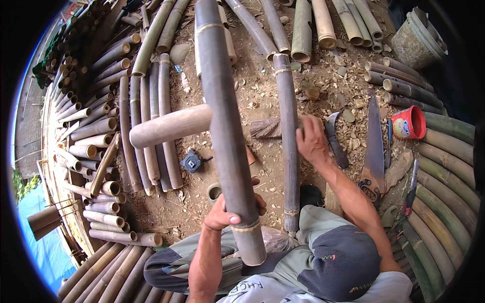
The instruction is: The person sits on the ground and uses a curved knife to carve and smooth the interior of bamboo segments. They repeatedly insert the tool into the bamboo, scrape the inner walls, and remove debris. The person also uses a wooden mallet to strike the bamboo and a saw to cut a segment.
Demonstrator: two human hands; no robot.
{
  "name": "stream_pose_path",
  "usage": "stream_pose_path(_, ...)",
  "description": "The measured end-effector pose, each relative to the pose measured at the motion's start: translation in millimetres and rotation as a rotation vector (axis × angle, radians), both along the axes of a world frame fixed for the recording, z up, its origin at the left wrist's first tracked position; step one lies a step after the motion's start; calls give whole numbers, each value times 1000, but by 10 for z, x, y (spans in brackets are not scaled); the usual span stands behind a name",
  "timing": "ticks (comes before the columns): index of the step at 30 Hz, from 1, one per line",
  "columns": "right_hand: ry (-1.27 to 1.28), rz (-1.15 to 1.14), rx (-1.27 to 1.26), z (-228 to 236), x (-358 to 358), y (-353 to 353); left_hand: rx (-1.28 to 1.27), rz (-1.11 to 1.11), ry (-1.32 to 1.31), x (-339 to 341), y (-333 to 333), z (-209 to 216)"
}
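The left hand (222, 214) is clamped around the lower part of a dark pole (225, 121), thumb on the near side and fingertips showing past the far side. From this hand the pole's long axis runs forward and a little to the left, with a short stub reaching back.

The right hand (313, 140) is ahead of the left and to its right, well apart from the dark pole. Its fingers are bent and the palm is hidden, so I cannot tell whether it grips anything. Its fingertips are just beside, perhaps touching, a second pole (286, 96), which lies to their left and stands between the right hand and the dark pole, running roughly the same way.

Ahead of the left hand, a pale log (169, 126) passes crosswise behind the dark pole; a carved block (265, 129) shows on the other side (possibly the same piece, but the join is hidden). A tape measure (192, 162) lies forward and left of the left hand. Right of the right hand are a knife (337, 144), then a saw (373, 139), then a red tub (411, 122).
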State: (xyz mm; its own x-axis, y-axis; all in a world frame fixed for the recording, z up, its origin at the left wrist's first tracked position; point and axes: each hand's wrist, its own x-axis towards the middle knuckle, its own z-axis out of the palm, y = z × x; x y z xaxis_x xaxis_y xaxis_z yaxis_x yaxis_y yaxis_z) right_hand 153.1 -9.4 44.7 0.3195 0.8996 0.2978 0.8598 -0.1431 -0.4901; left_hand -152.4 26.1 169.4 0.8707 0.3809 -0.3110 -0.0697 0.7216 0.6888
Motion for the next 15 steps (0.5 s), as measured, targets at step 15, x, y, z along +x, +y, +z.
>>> stream_pose_path(15, 930, 359, -548, 151, -827, 398, 116, 536, 412, -498, 382, -57)
